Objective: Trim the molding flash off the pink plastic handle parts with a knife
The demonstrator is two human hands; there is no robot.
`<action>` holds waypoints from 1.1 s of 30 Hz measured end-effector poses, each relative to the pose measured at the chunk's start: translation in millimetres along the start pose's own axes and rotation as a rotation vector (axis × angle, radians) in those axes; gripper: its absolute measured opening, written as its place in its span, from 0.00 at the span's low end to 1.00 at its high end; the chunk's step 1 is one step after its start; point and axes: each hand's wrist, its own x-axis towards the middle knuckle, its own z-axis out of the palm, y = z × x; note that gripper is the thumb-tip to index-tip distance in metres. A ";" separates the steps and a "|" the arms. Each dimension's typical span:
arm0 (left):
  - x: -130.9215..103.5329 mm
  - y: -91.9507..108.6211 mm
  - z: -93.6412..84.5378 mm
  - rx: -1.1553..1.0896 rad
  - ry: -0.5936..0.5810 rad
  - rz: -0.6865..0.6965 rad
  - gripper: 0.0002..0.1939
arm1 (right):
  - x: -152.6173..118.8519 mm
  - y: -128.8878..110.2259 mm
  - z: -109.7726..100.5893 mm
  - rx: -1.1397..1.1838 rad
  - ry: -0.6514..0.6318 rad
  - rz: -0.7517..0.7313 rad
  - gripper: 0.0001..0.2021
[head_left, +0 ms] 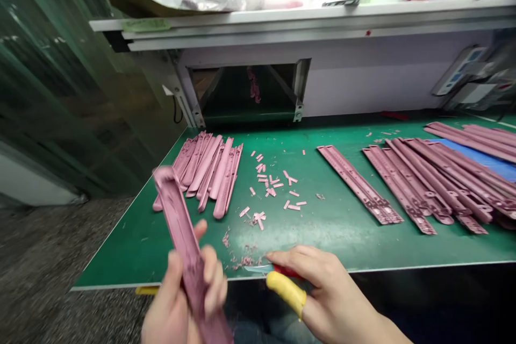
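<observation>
My left hand (193,285) is wrapped round a long pink plastic part (181,226), tilted up with its hollow side toward me; its lower end is blurred. In my right hand (322,279) is a knife (282,270) with a red handle, its pale blade pointing left at the table's front edge. A yellow finger cot (287,291) covers my right thumb. The blade and the pink part are apart. Pink shavings (245,259) lie just beyond the blade, and small pink offcuts (270,183) are scattered farther back.
On the green table (290,242), a pile of pink parts (213,172) lies at left. More long pink parts (427,183) are laid out at right, some on a blue sheet (479,158). A metal-edged shelf (282,27) spans the back above an opening (250,91). A power strip (459,71) is mounted at right.
</observation>
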 end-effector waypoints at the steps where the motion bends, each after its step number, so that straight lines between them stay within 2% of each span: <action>1: 8.6 7.1 6.7 0.015 -0.042 0.167 0.22 | 0.7 -2.2 8.0 -0.046 -0.025 -0.024 0.13; 3: 22.7 18.5 20.0 0.104 -0.125 0.393 0.22 | 3.3 -7.2 21.9 -0.138 -0.057 -0.039 0.12; 4: 26.8 22.1 25.8 0.154 -0.158 0.457 0.22 | 4.8 -9.3 26.8 -0.169 -0.066 -0.035 0.12; 7: 26.6 23.1 35.4 0.259 -0.206 0.551 0.22 | 8.7 -13.6 31.5 -0.204 -0.089 -0.025 0.10; 10: 17.4 16.6 32.4 0.325 -0.203 0.618 0.21 | 11.4 -15.9 27.8 -0.226 -0.096 -0.044 0.10; 14: 9.2 12.2 22.5 0.367 -0.198 0.508 0.23 | 15.3 -17.8 26.1 -0.285 -0.051 -0.009 0.10; 18: 10.0 15.2 21.7 0.357 -0.248 0.411 0.22 | 19.5 -14.6 24.3 -0.326 -0.002 0.067 0.09; 20: 13.2 18.6 24.4 0.314 -0.305 0.410 0.20 | 19.6 -11.3 20.8 -0.248 -0.032 0.042 0.09; 23: 20.3 24.7 29.5 0.213 -0.340 0.438 0.20 | 16.8 -8.3 18.9 0.040 -0.034 0.051 0.14; 26: 29.0 28.2 34.2 0.088 -0.253 0.461 0.19 | 13.9 -11.4 29.5 0.297 0.078 0.064 0.11; 28: 35.3 27.7 34.3 -0.005 -0.145 0.423 0.18 | 14.0 -15.0 40.1 0.370 0.107 -0.049 0.18; 30: 40.2 25.1 29.2 0.059 0.000 0.411 0.19 | 16.0 -17.7 45.2 0.394 0.106 -0.139 0.16; 31: 41.4 23.3 24.3 0.182 0.082 0.490 0.21 | 17.3 -18.6 43.8 0.407 0.098 -0.130 0.12; 32: 41.4 21.5 18.4 0.363 0.137 0.629 0.25 | 18.7 -19.2 39.4 0.425 0.086 -0.084 0.11; 33: 40.1 19.7 11.8 0.591 0.115 0.792 0.31 | 20.0 -19.8 32.5 0.455 0.057 -0.023 0.11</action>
